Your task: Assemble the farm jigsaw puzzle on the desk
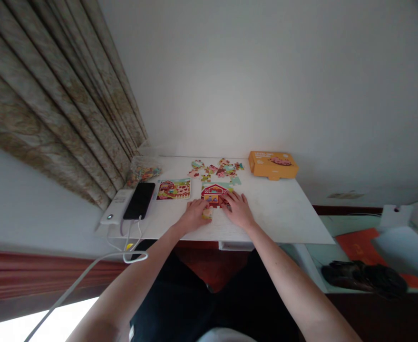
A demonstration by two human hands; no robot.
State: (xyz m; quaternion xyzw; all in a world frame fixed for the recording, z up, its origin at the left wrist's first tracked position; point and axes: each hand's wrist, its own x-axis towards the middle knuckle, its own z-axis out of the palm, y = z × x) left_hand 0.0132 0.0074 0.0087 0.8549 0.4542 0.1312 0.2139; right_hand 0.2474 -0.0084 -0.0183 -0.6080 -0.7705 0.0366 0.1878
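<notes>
A partly joined jigsaw puzzle [213,190] with a red barn lies flat on the white table [273,206]. At its lower left corner is a yellowish puzzle piece [207,214], with the fingertips of my left hand [193,215] closed at it and partly covering it. My right hand [240,210] rests on the right side of the barn, fingers stretched out and somewhat apart. Whether a piece lies under those fingers is hidden. Loose puzzle pieces [221,174] are scattered just behind the joined part. Left of it lies a picture card [173,189] showing the barn scene.
An orange puzzle box [273,165] stands at the back right. On the left are a plastic bag of pieces [145,173], a black phone [140,200] with a cable, and a white power bank [115,207]. A wall and a curtain [69,80] border the table.
</notes>
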